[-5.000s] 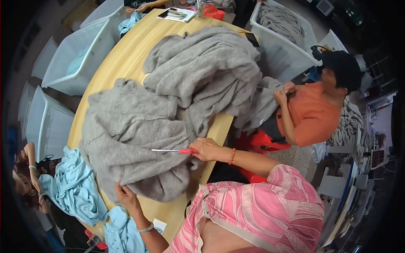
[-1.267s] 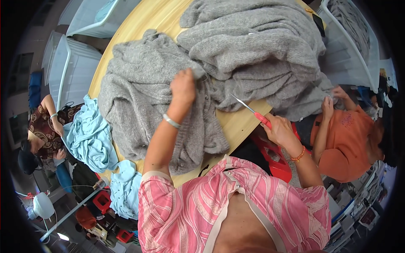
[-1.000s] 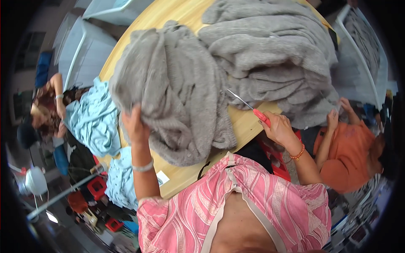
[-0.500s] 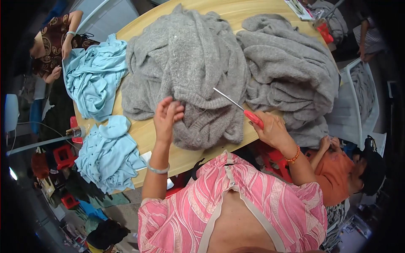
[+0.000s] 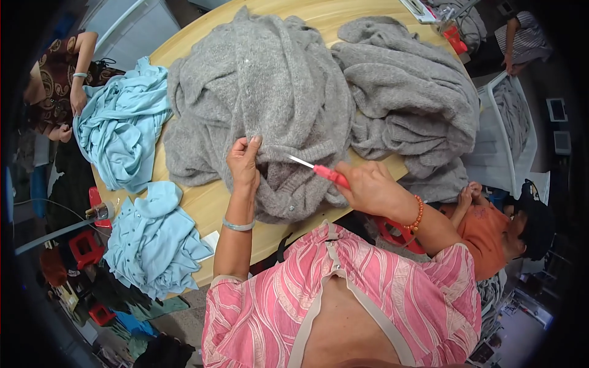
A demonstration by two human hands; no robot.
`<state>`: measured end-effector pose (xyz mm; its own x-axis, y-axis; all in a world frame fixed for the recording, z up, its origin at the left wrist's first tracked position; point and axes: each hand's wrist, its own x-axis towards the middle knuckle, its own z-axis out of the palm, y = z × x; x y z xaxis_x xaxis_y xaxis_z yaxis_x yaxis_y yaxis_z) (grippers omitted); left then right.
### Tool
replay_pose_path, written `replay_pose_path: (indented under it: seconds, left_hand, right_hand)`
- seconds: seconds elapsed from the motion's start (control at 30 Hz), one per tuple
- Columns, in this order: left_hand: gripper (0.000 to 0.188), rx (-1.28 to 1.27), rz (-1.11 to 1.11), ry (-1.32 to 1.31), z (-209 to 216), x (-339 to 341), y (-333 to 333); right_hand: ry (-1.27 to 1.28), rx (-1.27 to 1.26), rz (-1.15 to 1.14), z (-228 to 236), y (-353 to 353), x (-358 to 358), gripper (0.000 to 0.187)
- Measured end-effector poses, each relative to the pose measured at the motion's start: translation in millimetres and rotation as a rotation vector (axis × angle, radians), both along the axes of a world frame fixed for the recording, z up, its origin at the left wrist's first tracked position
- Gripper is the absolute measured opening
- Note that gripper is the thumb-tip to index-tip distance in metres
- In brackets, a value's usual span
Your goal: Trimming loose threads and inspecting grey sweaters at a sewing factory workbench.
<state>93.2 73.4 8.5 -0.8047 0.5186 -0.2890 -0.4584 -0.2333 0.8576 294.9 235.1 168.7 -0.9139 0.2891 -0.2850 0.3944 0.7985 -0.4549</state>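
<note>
A heap of grey knitted garments (image 5: 276,86) lies in front of me on the wooden table (image 5: 270,240). At its near side my left hand (image 5: 244,164) pinches a ribbed edge of a grey knit between thumb and fingers. My right hand (image 5: 375,189) grips a tool with a red handle (image 5: 331,175) and a thin metal shaft; its exact kind I cannot tell. The shaft points left, and its tip is at the grey knit, just right of my left hand. Whether the tip has gone into the knit is unclear.
Another grey knit pile (image 5: 411,86) lies to the right. Light blue garments (image 5: 123,129) form two heaps on the left. Co-workers sit or stand at the left and right, one in an orange top (image 5: 481,245). A white bin (image 5: 500,138) with grey knits stands at right.
My left hand has gone from loosely raised, fingers apart, to pinching the knit edge. The red-handled tool has moved left and down, its tip now close to that hand.
</note>
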Motion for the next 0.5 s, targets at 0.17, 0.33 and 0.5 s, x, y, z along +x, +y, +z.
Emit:
replay_pose_path:
  seconds: [0.17, 0.33, 0.5]
  left_hand:
    - [0.021, -0.029, 0.029, 0.008, 24, -28, 21]
    - [0.018, -0.018, -0.035, 0.109, 20, -57, 38]
    - [0.018, -0.14, -0.157, 0.079, 18, -67, 19]
  right_hand:
    - [0.049, 0.032, -0.064, -11, 6, -18, 0.017]
    - [0.039, 0.03, -0.043, -7, 0, -33, 0.017]
    - [-0.032, -0.026, -0.068, -1, 16, -38, 0.018]
